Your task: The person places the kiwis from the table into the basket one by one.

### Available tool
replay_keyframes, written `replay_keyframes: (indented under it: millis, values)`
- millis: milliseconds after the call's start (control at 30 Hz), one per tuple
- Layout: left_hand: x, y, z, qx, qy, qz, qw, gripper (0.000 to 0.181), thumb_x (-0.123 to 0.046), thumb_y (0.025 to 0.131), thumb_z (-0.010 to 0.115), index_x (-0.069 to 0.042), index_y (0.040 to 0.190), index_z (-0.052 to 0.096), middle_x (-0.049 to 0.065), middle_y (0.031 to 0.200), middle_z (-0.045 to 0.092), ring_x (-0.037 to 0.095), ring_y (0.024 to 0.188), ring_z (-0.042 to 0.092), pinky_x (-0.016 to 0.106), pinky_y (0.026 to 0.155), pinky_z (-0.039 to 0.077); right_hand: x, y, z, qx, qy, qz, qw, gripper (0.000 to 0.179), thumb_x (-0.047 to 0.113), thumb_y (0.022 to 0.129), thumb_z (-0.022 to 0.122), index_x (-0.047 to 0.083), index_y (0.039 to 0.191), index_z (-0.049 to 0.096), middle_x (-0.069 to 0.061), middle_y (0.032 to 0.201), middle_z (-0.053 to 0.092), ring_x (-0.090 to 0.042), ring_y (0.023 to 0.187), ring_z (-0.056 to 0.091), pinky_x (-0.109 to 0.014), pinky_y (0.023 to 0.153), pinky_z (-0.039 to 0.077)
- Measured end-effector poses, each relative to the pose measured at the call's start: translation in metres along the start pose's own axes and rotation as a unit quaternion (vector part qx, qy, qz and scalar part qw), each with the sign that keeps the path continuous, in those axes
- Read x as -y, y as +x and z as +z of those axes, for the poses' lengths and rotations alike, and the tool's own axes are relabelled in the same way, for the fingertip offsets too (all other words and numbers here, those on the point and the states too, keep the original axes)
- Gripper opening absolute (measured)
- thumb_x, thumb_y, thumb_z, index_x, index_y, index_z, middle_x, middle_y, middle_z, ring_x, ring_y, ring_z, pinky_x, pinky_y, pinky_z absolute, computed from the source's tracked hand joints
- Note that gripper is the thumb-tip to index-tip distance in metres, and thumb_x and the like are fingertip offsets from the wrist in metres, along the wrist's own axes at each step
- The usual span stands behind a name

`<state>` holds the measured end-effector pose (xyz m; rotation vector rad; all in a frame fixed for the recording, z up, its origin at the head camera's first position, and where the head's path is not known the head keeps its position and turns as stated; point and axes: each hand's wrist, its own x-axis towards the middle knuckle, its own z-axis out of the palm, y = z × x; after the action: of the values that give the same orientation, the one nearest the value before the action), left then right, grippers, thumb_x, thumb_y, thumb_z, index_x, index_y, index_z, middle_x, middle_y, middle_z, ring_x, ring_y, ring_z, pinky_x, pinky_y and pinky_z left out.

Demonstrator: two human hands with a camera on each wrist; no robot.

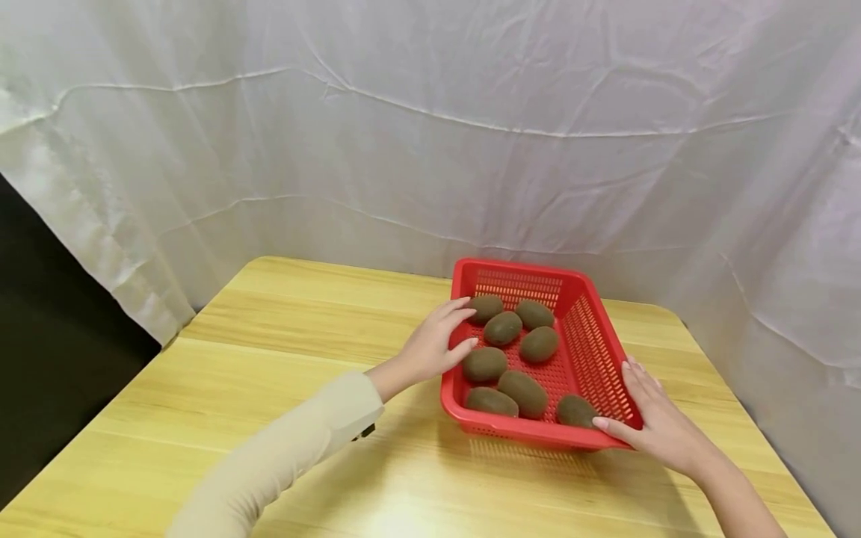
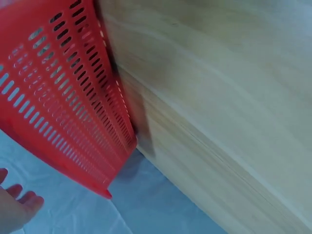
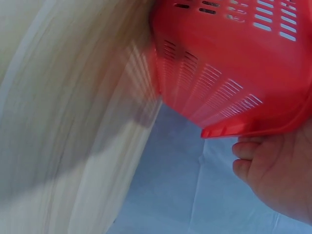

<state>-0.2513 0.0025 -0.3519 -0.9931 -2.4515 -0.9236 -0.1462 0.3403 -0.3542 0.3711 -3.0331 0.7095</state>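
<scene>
A red plastic basket (image 1: 538, 430) with slotted sides stands on the wooden table, holding several brown, oval kiwifruit (image 1: 539, 344). Over its left rim reaches my left hand (image 1: 433, 342), thumb and fingers spread apart beside a kiwifruit (image 1: 485, 364) and holding nothing. The left wrist view shows part of that hand (image 2: 18, 207) above the basket's side (image 2: 63, 97). My right hand (image 1: 662, 422) grips the near right corner, its thumb over the front rim and its fingers along the right side. In the right wrist view this hand (image 3: 280, 170) is at the rim (image 3: 253, 131).
The light wooden table (image 1: 222, 373) extends to the left of the basket. Behind it hangs a white cloth curtain (image 1: 403, 149), which continues down the right side. A dark area (image 1: 54, 336) lies past the table's left edge.
</scene>
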Motion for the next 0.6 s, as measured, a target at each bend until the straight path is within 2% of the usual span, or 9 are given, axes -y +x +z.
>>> replay_keyframes:
  millis: [100, 133, 300, 400, 600]
  values:
    - [0.002, -0.014, -0.009, 0.000, 0.012, -0.012, 0.9999, 0.050, -0.027, 0.088, 0.062, -0.002, 0.130, 0.051, 0.015, 0.142, 0.042, 0.031, 0.132, 0.039, 0.046, 0.109, 0.035, 0.000, 0.001, -0.002, 0.006, 0.001, -0.004, 1.0000, 0.100, 0.044, 0.084, 0.063, -0.004, 0.147, 0.002, -0.030, 0.152, 0.001, -0.047, 0.139, 0.003, -0.053, 0.116, -0.006]
    - [0.003, -0.019, -0.012, 0.005, 0.023, -0.014, 0.9996, 0.052, -0.029, 0.088, 0.061, -0.003, 0.131, 0.050, 0.015, 0.143, 0.041, 0.032, 0.132, 0.037, 0.048, 0.109, 0.034, 0.000, 0.001, -0.003, 0.009, 0.001, -0.005, 0.9999, 0.099, 0.043, 0.084, 0.063, -0.005, 0.147, 0.002, -0.030, 0.152, 0.001, -0.048, 0.139, 0.004, -0.052, 0.116, -0.007]
    - [0.008, -0.041, -0.025, 0.033, 0.086, -0.017, 0.9956, 0.060, -0.039, 0.090, 0.057, -0.005, 0.137, 0.043, 0.016, 0.146, 0.036, 0.035, 0.134, 0.033, 0.052, 0.112, 0.026, 0.001, 0.003, -0.008, 0.015, -0.002, -0.002, 0.9999, 0.100, 0.043, 0.083, 0.064, -0.006, 0.146, 0.004, -0.031, 0.151, 0.003, -0.051, 0.136, 0.008, -0.064, 0.110, 0.002]
    - [0.010, -0.051, -0.032, 0.043, 0.110, -0.032, 0.9925, 0.064, -0.044, 0.089, 0.056, -0.006, 0.138, 0.041, 0.016, 0.148, 0.033, 0.037, 0.135, 0.031, 0.054, 0.112, 0.023, 0.003, 0.004, -0.010, 0.004, -0.026, 0.001, 0.9997, 0.101, 0.045, 0.082, 0.064, -0.005, 0.146, 0.004, -0.032, 0.151, 0.005, -0.052, 0.136, 0.009, -0.070, 0.105, 0.005]
    - [0.012, -0.062, -0.044, 0.047, 0.157, -0.069, 0.9840, 0.071, -0.053, 0.087, 0.053, -0.009, 0.141, 0.037, 0.017, 0.150, 0.027, 0.041, 0.136, 0.026, 0.062, 0.110, 0.017, 0.011, 0.007, -0.013, -0.040, -0.091, -0.013, 0.9950, 0.102, 0.050, 0.082, 0.062, 0.003, 0.149, 0.002, -0.028, 0.152, 0.008, -0.047, 0.139, 0.008, -0.068, 0.107, -0.005]
